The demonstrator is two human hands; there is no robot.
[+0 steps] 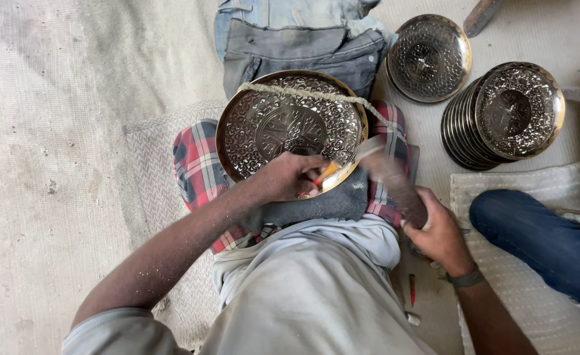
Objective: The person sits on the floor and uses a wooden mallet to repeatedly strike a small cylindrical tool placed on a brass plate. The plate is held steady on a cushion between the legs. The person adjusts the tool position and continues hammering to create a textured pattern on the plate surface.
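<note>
On lap, over plaid cloth (198, 167): engraved brass plate (290, 125), tilted toward body, cord (316, 95) across rim, prob. to steady it. Left hand (290, 176) grip pinching small punch on lower rim; right hand (438, 233) grip wrapped round blurred hammer (395, 181). Nearby on floor, stack of plates (500, 115), nothing inside.

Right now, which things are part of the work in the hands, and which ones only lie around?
In the work:
left hand with a small tool
right hand with a hammer
plate on the lap
cord across the plate

Lying about:
single plate
plate stack
jeans
small red tool on the floor
</note>
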